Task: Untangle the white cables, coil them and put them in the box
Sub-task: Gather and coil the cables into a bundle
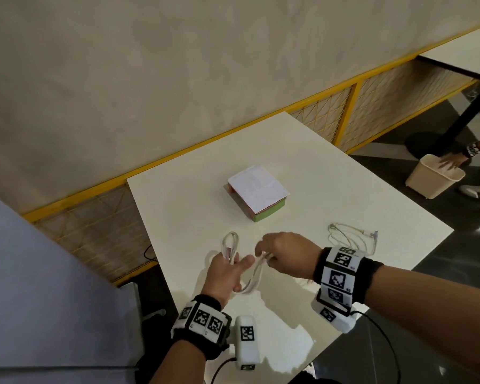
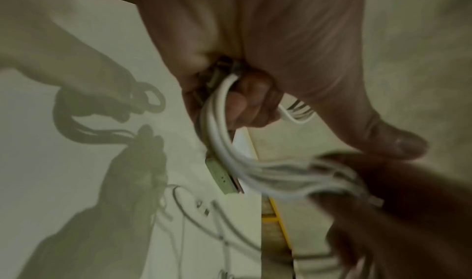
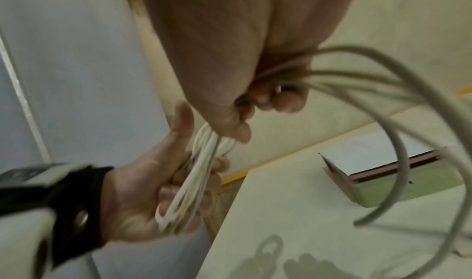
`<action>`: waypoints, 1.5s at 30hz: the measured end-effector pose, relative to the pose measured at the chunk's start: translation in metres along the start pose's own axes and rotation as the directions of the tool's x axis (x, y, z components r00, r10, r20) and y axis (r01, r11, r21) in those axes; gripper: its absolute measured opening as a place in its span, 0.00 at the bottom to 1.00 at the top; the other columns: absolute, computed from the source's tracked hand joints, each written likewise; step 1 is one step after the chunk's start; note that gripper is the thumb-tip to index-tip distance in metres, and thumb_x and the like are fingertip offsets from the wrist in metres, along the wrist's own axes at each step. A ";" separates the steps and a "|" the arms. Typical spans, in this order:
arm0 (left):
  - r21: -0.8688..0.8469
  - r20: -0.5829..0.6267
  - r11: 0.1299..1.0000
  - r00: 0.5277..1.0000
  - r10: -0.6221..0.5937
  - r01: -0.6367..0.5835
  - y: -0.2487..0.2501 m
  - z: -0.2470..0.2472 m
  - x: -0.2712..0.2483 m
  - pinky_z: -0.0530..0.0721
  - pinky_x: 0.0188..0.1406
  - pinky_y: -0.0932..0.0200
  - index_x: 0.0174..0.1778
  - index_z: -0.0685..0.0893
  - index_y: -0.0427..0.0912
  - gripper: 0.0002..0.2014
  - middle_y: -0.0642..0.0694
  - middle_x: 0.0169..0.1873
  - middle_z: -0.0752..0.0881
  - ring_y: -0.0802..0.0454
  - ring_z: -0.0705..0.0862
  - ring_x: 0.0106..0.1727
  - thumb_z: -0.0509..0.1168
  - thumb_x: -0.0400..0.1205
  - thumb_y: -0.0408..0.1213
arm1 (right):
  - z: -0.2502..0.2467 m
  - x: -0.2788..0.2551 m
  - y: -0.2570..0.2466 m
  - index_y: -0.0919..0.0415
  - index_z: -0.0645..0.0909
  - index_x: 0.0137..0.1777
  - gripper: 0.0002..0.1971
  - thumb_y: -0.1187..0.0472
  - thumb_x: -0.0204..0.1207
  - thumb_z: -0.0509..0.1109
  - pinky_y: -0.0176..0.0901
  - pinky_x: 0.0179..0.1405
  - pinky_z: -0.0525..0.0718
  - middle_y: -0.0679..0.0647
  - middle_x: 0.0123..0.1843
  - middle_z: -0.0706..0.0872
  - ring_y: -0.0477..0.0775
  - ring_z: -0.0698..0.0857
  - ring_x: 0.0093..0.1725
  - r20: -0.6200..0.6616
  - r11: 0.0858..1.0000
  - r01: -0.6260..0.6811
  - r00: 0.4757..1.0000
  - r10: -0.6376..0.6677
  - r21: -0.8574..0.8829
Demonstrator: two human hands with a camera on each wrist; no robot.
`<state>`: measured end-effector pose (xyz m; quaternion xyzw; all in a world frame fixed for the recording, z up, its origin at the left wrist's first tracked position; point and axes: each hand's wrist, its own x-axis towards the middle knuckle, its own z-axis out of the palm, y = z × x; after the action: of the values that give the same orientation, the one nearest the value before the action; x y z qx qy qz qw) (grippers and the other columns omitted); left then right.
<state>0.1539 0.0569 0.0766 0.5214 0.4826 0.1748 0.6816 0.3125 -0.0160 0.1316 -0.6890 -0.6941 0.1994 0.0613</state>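
Left hand [image 1: 227, 270] is raised over the near part of the white table [image 1: 372, 206], fingers curled round one end of a bundle of white cable [image 1: 251, 278]; a folded loop sticks out past the fingers on the far side, and the thumb is stretched right, clear of the strands. That hand seems to serve as the anchor, keeping the finished turns stacked so they cannot spring apart. The bundle sags in a shallow arc between the hands. Right hand [image 1: 286, 256] has the other end, fingertips closed tight on the strands, as the right wrist view shows; looser grey-white lengths fan out from it to the right, blurred. Judged step: coiling under way, this hand feeding or tightening turns. Further back, mid-table, sits the box [image 1: 257, 194], green-sided, with a white sheet or flap lying over its top; it looks covered, so it likely needs opening before anything goes in. To the right, near the table edge, a second thin white cable [image 1: 349, 236] lies in a slack heap, untouched and well apart from both hands, probably parked there to keep it from re-tangling.
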 end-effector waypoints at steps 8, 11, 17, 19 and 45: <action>-0.006 0.163 0.999 0.986 0.046 -0.045 -0.008 0.011 -0.005 0.62 0.14 0.67 0.32 0.71 0.42 0.14 0.55 0.15 0.65 0.58 0.61 0.14 0.72 0.72 0.36 | -0.008 0.019 -0.010 0.60 0.74 0.64 0.24 0.67 0.68 0.71 0.42 0.39 0.70 0.54 0.49 0.77 0.53 0.74 0.39 -0.177 0.965 -0.075 0.977 0.122 0.252; -0.029 0.184 0.998 0.981 0.068 -0.063 -0.006 0.008 -0.006 0.61 0.13 0.68 0.32 0.72 0.43 0.18 0.56 0.15 0.65 0.60 0.61 0.14 0.74 0.62 0.47 | -0.010 0.022 -0.014 0.59 0.76 0.65 0.25 0.69 0.65 0.70 0.39 0.41 0.69 0.57 0.53 0.79 0.52 0.75 0.42 -0.143 0.956 -0.061 0.984 0.106 0.288; 0.129 0.237 0.984 0.967 0.092 -0.126 -0.003 0.018 -0.015 0.60 0.19 0.63 0.28 0.74 0.50 0.16 0.57 0.18 0.65 0.58 0.61 0.17 0.77 0.67 0.45 | -0.009 0.028 -0.019 0.56 0.72 0.71 0.30 0.72 0.67 0.67 0.42 0.41 0.72 0.59 0.60 0.76 0.54 0.76 0.42 -0.057 0.965 -0.137 0.987 0.153 0.223; 0.251 0.211 0.951 0.969 0.126 -0.179 -0.006 0.022 -0.014 0.63 0.21 0.64 0.26 0.71 0.47 0.18 0.57 0.15 0.66 0.60 0.63 0.17 0.73 0.75 0.41 | -0.008 0.029 -0.018 0.57 0.70 0.72 0.31 0.74 0.69 0.65 0.43 0.41 0.72 0.60 0.64 0.74 0.59 0.79 0.44 -0.032 0.975 -0.149 0.987 0.156 0.164; 0.406 0.080 0.908 0.994 0.079 -0.105 0.011 0.036 0.000 0.64 0.15 0.73 0.24 0.71 0.42 0.16 0.49 0.19 0.74 0.56 0.71 0.22 0.59 0.77 0.22 | 0.017 0.039 -0.023 0.65 0.76 0.69 0.22 0.76 0.75 0.60 0.36 0.51 0.75 0.52 0.49 0.81 0.51 0.82 0.52 -0.147 0.736 -0.087 0.958 0.248 0.672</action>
<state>0.1873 0.0413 0.0864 0.6799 0.4621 0.0855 0.5630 0.2832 0.0193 0.1173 -0.7010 -0.5021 0.3559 0.3602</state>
